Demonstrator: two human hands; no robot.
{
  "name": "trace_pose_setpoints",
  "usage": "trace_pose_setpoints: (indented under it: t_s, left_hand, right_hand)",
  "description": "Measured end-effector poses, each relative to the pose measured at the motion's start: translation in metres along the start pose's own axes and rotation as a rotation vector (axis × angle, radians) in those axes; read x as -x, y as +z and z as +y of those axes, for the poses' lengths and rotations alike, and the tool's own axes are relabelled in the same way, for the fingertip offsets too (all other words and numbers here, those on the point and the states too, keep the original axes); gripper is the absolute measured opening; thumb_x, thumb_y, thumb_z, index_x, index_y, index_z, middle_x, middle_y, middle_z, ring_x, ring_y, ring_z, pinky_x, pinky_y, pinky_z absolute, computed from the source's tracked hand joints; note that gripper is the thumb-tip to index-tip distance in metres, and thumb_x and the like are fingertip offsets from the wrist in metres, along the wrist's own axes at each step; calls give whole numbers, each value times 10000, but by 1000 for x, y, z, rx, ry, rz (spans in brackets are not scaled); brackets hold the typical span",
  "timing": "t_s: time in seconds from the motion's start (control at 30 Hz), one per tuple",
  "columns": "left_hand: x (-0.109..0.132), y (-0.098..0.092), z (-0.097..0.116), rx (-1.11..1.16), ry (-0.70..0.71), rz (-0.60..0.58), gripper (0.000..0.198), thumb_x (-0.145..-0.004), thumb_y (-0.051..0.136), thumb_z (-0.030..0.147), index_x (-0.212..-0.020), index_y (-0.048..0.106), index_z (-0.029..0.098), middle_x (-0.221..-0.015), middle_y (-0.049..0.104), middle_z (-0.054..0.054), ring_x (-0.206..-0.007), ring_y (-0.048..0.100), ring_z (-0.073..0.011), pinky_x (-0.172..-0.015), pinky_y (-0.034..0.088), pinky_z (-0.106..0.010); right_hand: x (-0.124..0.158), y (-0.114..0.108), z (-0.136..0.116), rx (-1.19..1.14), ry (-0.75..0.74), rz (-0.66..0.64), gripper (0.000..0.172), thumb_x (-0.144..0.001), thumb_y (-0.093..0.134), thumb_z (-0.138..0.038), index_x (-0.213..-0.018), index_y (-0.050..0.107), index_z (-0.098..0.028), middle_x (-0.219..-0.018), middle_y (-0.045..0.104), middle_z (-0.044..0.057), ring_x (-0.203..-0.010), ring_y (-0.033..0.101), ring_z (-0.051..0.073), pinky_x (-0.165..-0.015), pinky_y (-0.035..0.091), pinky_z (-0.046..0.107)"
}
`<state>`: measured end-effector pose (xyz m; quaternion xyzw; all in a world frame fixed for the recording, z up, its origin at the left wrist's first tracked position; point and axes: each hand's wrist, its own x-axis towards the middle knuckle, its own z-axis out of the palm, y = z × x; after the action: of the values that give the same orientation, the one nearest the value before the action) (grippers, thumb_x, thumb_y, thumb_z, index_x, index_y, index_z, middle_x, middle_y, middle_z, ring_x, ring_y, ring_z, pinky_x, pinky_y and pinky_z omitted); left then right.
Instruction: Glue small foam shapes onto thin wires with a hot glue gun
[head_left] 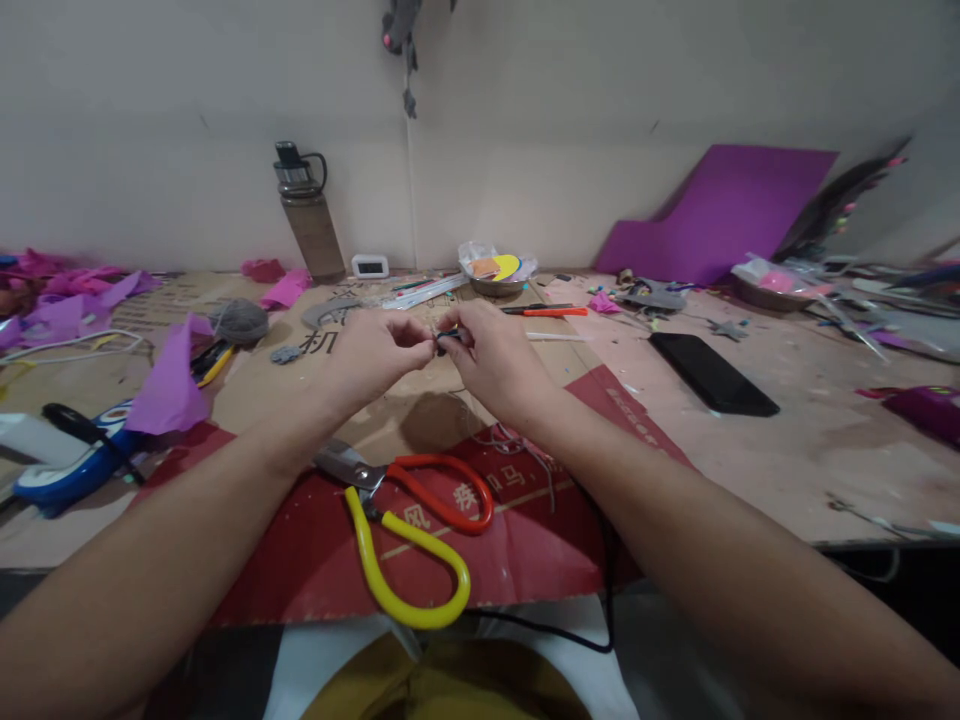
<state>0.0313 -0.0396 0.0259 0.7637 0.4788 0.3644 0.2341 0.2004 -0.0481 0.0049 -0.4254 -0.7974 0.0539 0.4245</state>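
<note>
Worktable [787, 440] — dark piece [444, 341] pinched between left hand [373, 355], right hand [496, 362]

I pinch a small dark piece [447, 340] between the fingertips of my left hand [371, 355] and my right hand [499, 360], which meet over it from either side. It looks black or dark grey, and only a sliver shows, since my fingers cover most of it; I cannot tell its shape. It is lifted off the surface, beyond the red-and-yellow-handled scissors [405, 510], up past their blades and a little to the right of them, well apart from the handles.
</note>
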Motion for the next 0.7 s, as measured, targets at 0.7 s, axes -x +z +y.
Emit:
trace_pose_setpoints:
  t_s: [0.7]
  left_hand:
    - [-1,15,-9,630,-141,246,87,-689,710,232,-699,653,167,-683,627,-12,-599,541,-100,-504,374,-213]
  right_hand:
    - [4,2,-7,-174,124,111,111,-883,551,-236,-793,578,-178,-715,581,0,-655,475,121,-661,365,279]
